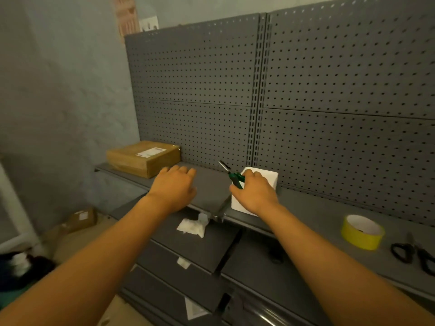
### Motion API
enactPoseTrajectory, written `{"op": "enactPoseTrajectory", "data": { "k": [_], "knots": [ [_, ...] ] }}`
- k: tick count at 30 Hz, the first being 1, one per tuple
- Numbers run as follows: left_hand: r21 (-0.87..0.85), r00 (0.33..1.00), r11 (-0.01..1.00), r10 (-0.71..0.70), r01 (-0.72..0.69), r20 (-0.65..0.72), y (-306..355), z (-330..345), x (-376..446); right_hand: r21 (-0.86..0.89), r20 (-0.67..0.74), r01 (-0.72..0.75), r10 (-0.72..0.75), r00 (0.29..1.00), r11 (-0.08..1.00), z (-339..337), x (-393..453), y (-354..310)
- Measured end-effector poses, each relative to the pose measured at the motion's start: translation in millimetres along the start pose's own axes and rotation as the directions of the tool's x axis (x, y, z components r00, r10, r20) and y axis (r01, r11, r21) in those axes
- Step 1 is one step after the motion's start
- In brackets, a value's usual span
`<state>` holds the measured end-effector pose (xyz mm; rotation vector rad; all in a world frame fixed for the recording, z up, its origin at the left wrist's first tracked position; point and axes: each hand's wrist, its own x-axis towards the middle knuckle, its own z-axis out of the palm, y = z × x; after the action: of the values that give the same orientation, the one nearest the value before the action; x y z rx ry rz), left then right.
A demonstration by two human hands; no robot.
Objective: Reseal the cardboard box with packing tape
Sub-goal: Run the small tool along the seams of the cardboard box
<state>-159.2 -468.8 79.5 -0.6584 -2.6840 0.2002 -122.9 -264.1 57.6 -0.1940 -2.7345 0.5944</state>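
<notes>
R hand [255,195] gripped green-handled pliers [231,176], fingers curled round the handles, over a white block [270,178]. L hand [175,184] lay palm-down on the shelf [209,189], fingers relaxed, empty. Cardboard box [143,158] sat far left on shelf; yellow tape roll [362,231] & scissors [412,252] far right.

The right hand [255,194] covers much of the white block [263,178] and the green tool's [235,178] handles. Scissors [414,254] at the shelf's [317,215] right end run off-frame.
</notes>
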Motion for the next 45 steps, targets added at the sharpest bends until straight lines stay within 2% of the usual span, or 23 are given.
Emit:
{"op": "enactPoseTrajectory", "data": {
  "k": [11,22,28,36,40,45],
  "knots": [
    [0.018,0.989,0.990,-0.138,0.137,0.047,-139,32,13,0.035,0.095,0.099,-0.102,0.990,0.994,84,88,-117],
    [0.057,0.982,0.980,-0.191,0.191,-0.005,-238,83,113,0.117,0.120,0.130,-0.144,0.982,0.985,156,221,-179],
    [0.049,0.983,0.982,-0.184,0.185,-0.015,-280,106,151,0.096,0.116,0.143,-0.154,0.981,0.985,181,266,-198],
    [-0.026,0.995,0.995,-0.099,0.099,-0.007,-332,149,206,0.043,0.069,0.031,-0.034,0.997,0.999,213,313,-208],
    [-0.069,1.000,0.998,0.006,-0.005,0.016,-357,170,230,0.024,0.034,-0.095,0.094,0.995,0.995,230,330,-216],
    [-0.131,0.997,0.989,0.070,-0.068,0.015,-393,187,252,0.001,0.004,-0.219,0.219,0.976,0.976,248,340,-231]
  ]
}}
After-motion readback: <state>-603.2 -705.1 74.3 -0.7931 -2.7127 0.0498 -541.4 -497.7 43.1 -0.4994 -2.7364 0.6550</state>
